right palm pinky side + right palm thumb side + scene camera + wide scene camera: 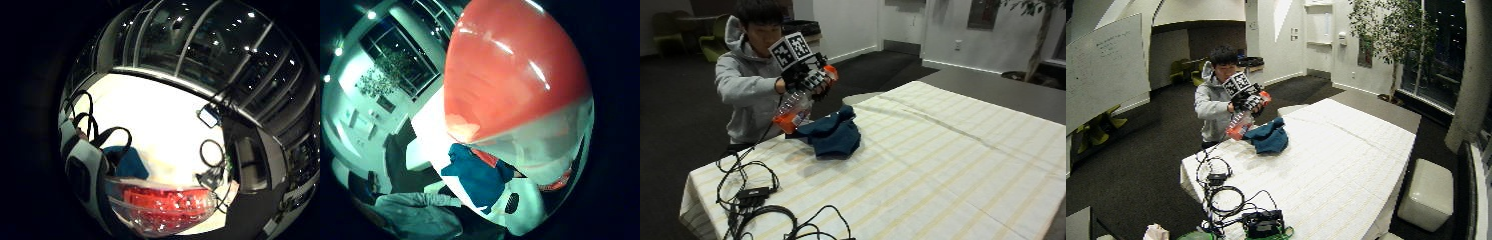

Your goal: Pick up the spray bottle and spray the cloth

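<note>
In the outside view my gloved right hand (806,77) grips a clear spray bottle (794,106) with an orange label and orange top, held tilted above the table's near corner. Its orange top (830,71) points toward the table. A crumpled dark blue cloth (833,134) lies on the striped tablecloth just below and beside the bottle. The bottle (515,95) fills the thumb side palm view, with the cloth (480,175) beyond it. The little finger side palm view shows the bottle (165,205) and the cloth (127,162). The wide view shows the hand (1247,99), bottle (1240,122) and cloth (1269,137).
The table (959,165) is covered with a white cloth striped in yellow. Black cables and a small box (753,192) lie at its near left corner. A dark table (986,85) stands behind. A white stool (1425,192) is beside the table.
</note>
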